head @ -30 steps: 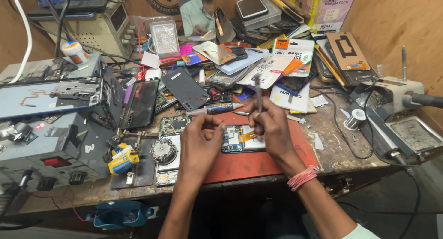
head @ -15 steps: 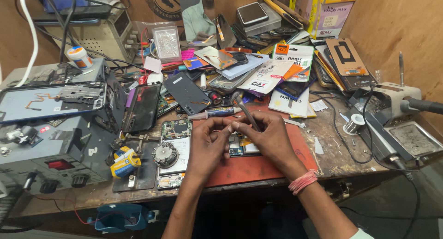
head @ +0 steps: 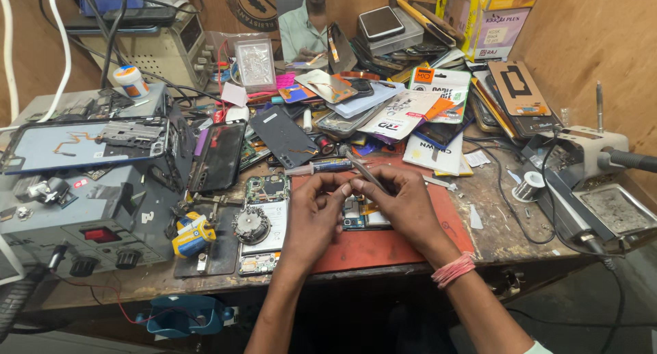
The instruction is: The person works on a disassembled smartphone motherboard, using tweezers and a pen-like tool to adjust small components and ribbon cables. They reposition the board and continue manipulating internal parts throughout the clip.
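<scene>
Head view: both hands meet over the red mat (head: 383, 248), left hand (head: 316, 214) pinching the small board (head: 356, 214) there, right hand (head: 404, 203) gripping tweezers (head: 366, 171) — one slip, I'd say, and the tip gouges it or flicks a part into the worktop (head: 499, 231) clutter.

On a crowded repair bench (head: 520, 241), a person's left hand (head: 311, 220) and right hand (head: 404, 207) meet fingertip to fingertip over a work mat (head: 383, 248), with a circuit board (head: 363, 214) lying under them. Tweezers (head: 366, 171) rise from the right hand. Left of the hands lies an opened phone (head: 263, 220); farther left stands a power supply (head: 82, 217). Behind the hands lies a screwdriver (head: 321, 166). At far right sits a soldering station (head: 602, 190), a solder spool (head: 529, 186) just beside it.
</scene>
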